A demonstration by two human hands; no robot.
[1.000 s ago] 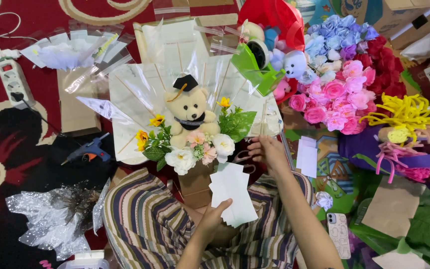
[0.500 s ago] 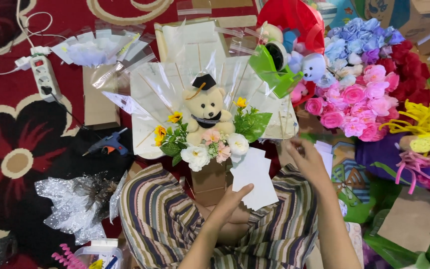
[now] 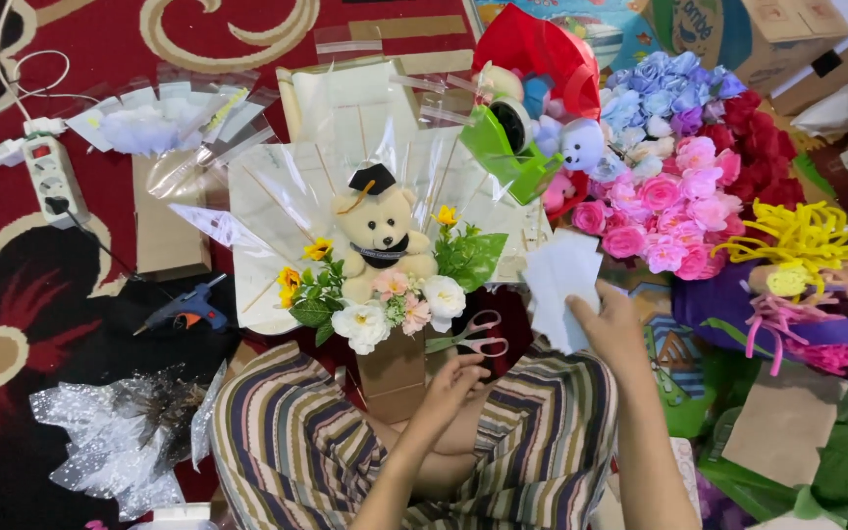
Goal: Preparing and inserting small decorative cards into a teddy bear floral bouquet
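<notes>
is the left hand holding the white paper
No, the white paper is pinched in the right hand, while the left hand sits empty near the pink-handled scissors.

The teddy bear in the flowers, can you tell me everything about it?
The teddy bear is small, cream and fluffy. It wears a black graduation cap with a gold tassel and a dark band round its neck. It sits upright in the middle of a bouquet, facing up at the camera, with clear wrapping fanned out behind it. Artificial flowers and green leaves press against its front and sides. Neither hand touches it.
</notes>
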